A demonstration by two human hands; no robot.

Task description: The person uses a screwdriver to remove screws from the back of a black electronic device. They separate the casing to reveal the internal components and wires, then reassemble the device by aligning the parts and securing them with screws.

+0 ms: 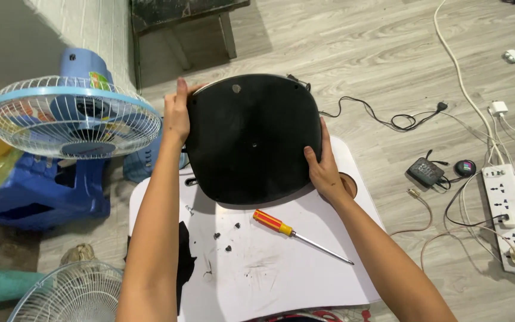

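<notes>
Both hands on the black base (251,140): left hand (177,113) wraps its upper-left rim, right hand (324,170) clamps the lower-right edge, thumb on the face. Base is held up, tilted toward the camera, lower edge at or just above the white tabletop (269,268); can't tell if it touches.

Risks, as I judge them:
- Grip is edge-only on smooth plastic. A slip would drop it onto the tabletop or onto the screwdriver (296,234) lying just below.
- Small dark bits (225,238), probably screws, sit loose on the tabletop. A bump from the base or a forearm could send them onto the floor (388,59).
- Black cord (377,116) trails from behind the base across the floor. A snag would yank the part.

Materials/shapes: base is a rounded, near-shield-shaped plate, matte black, with a centre hole and a pale round spot near the top. Tabletop is a white board, scuffed and smudged with dark marks. Screwdriver has a red-and-yellow handle and a thin steel shaft. Floor is grey wood-grain plank. To the left, a blue fan (73,116) with a white wire grille; to the right, a white power strip (508,217) among loose cables.
</notes>
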